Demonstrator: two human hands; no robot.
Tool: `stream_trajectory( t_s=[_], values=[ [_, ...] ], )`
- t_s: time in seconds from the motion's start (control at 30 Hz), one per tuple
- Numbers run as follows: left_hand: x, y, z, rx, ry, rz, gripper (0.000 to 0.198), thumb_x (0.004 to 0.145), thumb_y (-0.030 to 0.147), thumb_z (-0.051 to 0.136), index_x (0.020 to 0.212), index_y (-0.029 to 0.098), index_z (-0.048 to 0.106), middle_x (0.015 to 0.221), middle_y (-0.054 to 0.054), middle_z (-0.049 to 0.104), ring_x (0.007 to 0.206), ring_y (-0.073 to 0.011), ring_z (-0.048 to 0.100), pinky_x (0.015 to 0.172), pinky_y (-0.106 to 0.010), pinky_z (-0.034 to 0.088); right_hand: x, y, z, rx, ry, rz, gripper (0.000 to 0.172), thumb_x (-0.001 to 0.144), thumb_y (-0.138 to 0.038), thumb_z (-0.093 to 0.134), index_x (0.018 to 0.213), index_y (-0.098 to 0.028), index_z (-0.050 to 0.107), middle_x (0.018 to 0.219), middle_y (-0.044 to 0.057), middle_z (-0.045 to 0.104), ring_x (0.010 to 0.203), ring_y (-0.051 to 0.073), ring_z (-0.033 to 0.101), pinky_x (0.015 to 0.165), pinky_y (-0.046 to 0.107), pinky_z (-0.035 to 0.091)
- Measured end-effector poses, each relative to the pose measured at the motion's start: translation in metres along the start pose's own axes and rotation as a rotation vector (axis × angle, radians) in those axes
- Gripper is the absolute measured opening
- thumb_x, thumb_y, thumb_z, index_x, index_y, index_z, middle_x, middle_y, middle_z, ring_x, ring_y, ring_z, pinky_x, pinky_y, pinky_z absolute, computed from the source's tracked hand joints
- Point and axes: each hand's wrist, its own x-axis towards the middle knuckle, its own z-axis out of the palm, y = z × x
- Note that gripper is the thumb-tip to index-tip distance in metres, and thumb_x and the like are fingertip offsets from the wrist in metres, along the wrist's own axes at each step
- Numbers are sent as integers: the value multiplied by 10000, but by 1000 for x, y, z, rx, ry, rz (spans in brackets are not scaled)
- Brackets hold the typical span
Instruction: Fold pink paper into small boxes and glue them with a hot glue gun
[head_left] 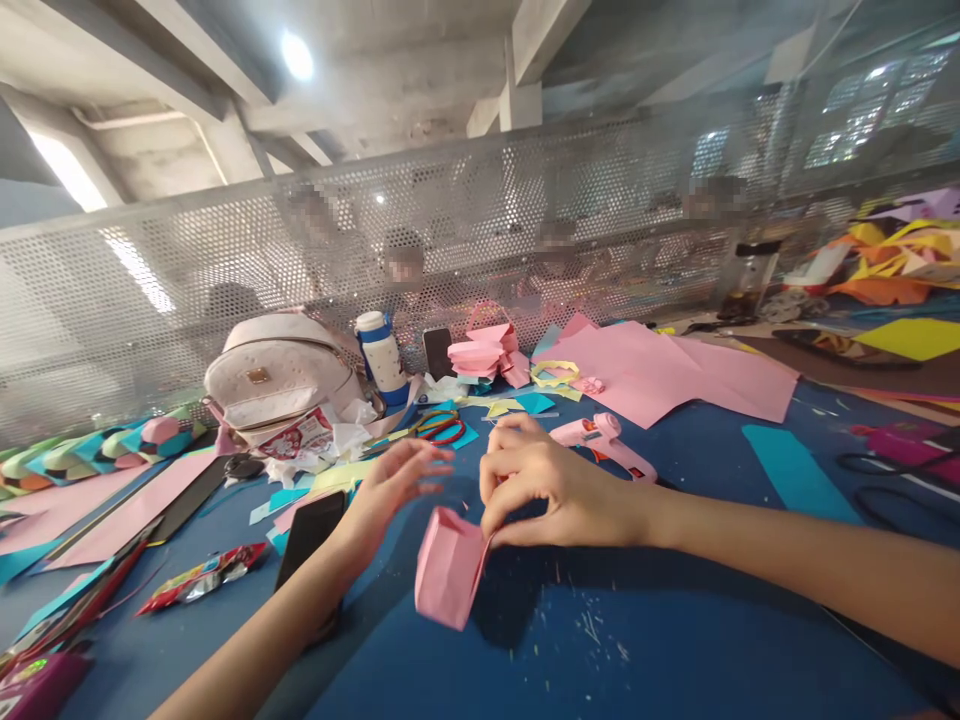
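My R hand (559, 490) pinches pink paper (448, 565) at top edge so fold holds, bottom on counter (675, 640); L hand (394, 485) spread, clear.

The folded paper (450, 565) is recorded as pink, as are the glue gun (596, 435) and the sheets (675, 375). The table (675, 640) is noted as blue, and the bottle (381, 358) as white with blue.

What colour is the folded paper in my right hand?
The folded paper is pink; head view shows it.
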Motion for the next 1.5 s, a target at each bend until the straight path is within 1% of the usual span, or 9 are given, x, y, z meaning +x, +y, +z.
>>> stream_trajectory(
  t_s=[0.1, 0.2, 0.3, 0.37, 0.43, 0.7, 1.03, 1.23, 1.5],
  values=[
    [-9, 10, 6, 152, 240, 392, 345, 989, 461, 444, 1100, 196, 636, 1235, -93, 648, 1178, -251, 596, 988, -393, 483, -7, 2, -1, -79, 100, 73, 89, 875, -212, 708, 790, -226, 730, 777, -29, 621, 818, 146, 482, 954, 378, 252],
    [-26, 13, 18, 361, 187, 574, 475, 989, 522, 399, 1311, 218, 573, 1391, -101, 563, 1326, -279, 483, 1113, -434, 381, -13, 6, 1, -138, 169, 110, 86, 882, -227, 700, 805, -238, 735, 788, -27, 621, 815, 150, 485, 955, 387, 248],
    [-40, 1, 30, 532, 119, 626, 695, 876, 591, 581, 1466, 265, 411, 1511, -86, 450, 1411, -292, 384, 1173, -426, 312, -16, 7, 4, -178, 196, 133, 74, 882, -239, 701, 820, -247, 742, 809, -20, 634, 836, 158, 492, 945, 385, 254],
    [-45, -10, 37, 630, 144, 623, 839, 788, 503, 740, 1500, 313, 339, 1535, -69, 421, 1414, -290, 386, 1166, -410, 336, -17, 6, 5, -192, 213, 131, 76, 882, -241, 700, 815, -243, 737, 805, -18, 637, 840, 161, 489, 943, 381, 259],
    [-47, -20, 41, 666, 151, 586, 865, 769, 426, 783, 1499, 340, 327, 1534, -59, 424, 1405, -284, 405, 1156, -410, 360, -18, 5, 6, -203, 226, 125, 92, 889, -242, 689, 806, -236, 730, 800, -13, 635, 844, 164, 484, 943, 377, 263],
    [-49, -29, 43, 532, 145, 446, 655, 851, 290, 714, 1437, 354, 428, 1451, -15, 536, 1329, -238, 512, 1107, -376, 432, -21, 8, 15, -143, 242, 133, 101, 896, -245, 676, 807, -238, 722, 786, -13, 626, 822, 164, 480, 942, 386, 269],
    [-49, -25, 44, 340, 87, 369, 535, 830, 246, 736, 1305, 283, 493, 1453, -76, 525, 1301, -266, 535, 1068, -390, 462, -22, 9, 16, -102, 231, 151, 78, 884, -257, 693, 816, -241, 728, 784, -15, 622, 840, 166, 488, 942, 396, 268],
    [-50, -26, 42, 410, 79, 412, 461, 845, 238, 721, 1269, 304, 551, 1438, -51, 546, 1338, -267, 500, 1075, -375, 448, -24, 11, 17, -90, 246, 126, 68, 885, -236, 693, 828, -234, 729, 783, -15, 615, 833, 162, 477, 931, 387, 274],
    [-47, -25, 34, 516, 51, 504, 649, 817, 295, 756, 1407, 342, 491, 1440, -32, 547, 1335, -268, 503, 1119, -375, 401, -25, 12, 16, -88, 237, 104, 91, 900, -243, 674, 822, -233, 721, 792, -12, 615, 829, 162, 468, 923, 388, 281]
  ],
)
